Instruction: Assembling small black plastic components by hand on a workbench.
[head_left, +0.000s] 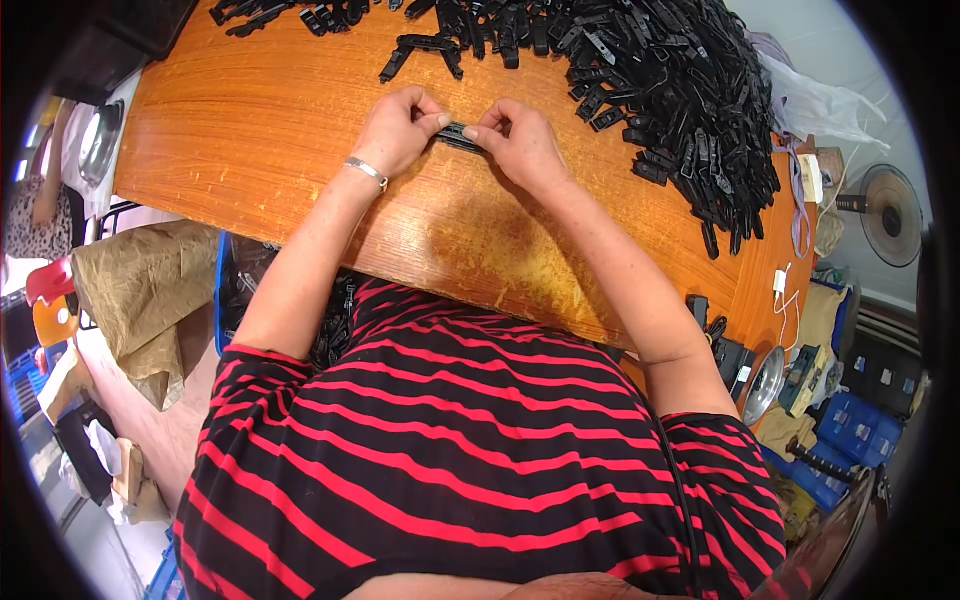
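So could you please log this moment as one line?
left hand + right hand: pinch one black clip | over wooden table | clip pile at right

The tabletop [260,150] is orange-brown wood with a glossy finish and visible grain, its near edge running aslant from the left down to the right. A large heap of black clips [680,90] covers its far right part and trails along the right edge. More black clips lie strewn along the far edge [300,12], and a few loose clips [425,50] sit just apart from the heap. A white charger [780,282] with its cable lies at the right corner.
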